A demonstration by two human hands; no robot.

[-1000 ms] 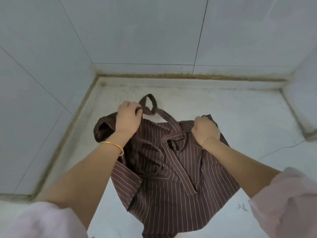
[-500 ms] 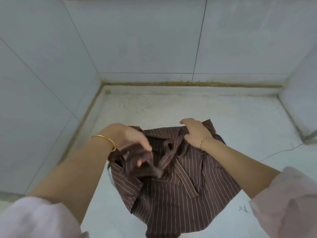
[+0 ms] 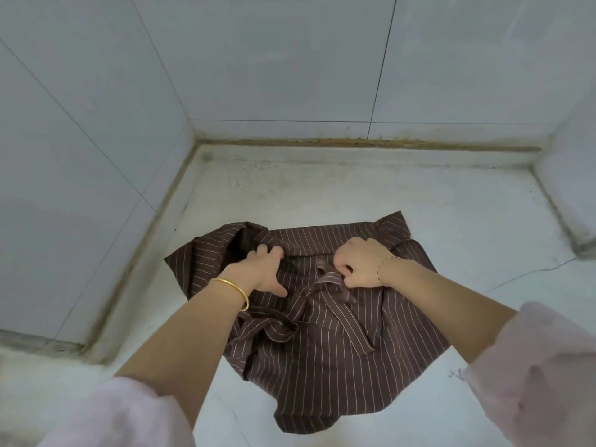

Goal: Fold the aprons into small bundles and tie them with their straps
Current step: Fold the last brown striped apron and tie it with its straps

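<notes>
left hand (image 3: 263,269) fingertips: hidden in apron (image 3: 322,366) folds | sleeves (image 3: 122,414): cut off

A pale, speckled stone surface (image 3: 354,195) sits in a tiled corner. Behind it is a wall of large grey tiles (image 3: 290,59), with a brown-stained seam (image 3: 354,144) along its far edge. A thin crack (image 3: 532,271) crosses its right side. The light is soft and even.

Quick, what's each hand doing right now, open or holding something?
Left hand: open, fingers spread, pressing on the striped apron.
Right hand: closed, gripping a bunched fold of the striped apron.
</notes>
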